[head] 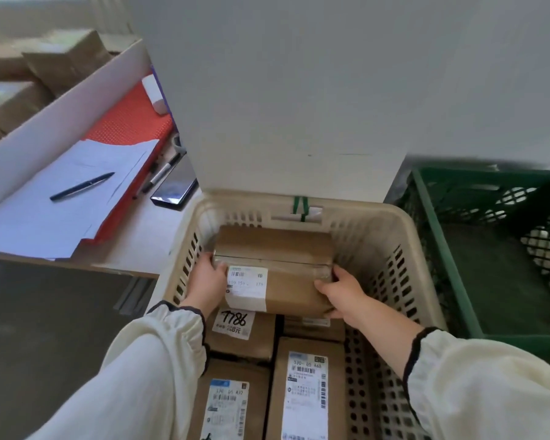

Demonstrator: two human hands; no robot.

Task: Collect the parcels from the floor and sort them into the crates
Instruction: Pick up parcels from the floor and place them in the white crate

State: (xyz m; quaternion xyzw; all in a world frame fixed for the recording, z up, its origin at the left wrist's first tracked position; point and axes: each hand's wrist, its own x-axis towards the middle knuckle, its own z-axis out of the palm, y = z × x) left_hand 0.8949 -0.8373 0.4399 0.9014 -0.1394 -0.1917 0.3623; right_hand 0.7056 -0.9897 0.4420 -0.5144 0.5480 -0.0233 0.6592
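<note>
Now left hand [207, 282] and right hand [343, 292] tight on opposite ends of brown parcel [288, 289] inside beige crate [397, 219]

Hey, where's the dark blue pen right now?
In the head view, the dark blue pen lies on the white paper sheets at the left, with the black-and-white marker and the beige plastic crate off to its right.

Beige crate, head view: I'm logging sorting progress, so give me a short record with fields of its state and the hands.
crate: beige crate, slotted walls
held item: brown parcel, white label up, at far end
left hand: grips the parcel's left end
right hand: grips its right end
other contents: labelled parcels nearer the camera, one marked 7786
neighbour: green crate on the right
</note>
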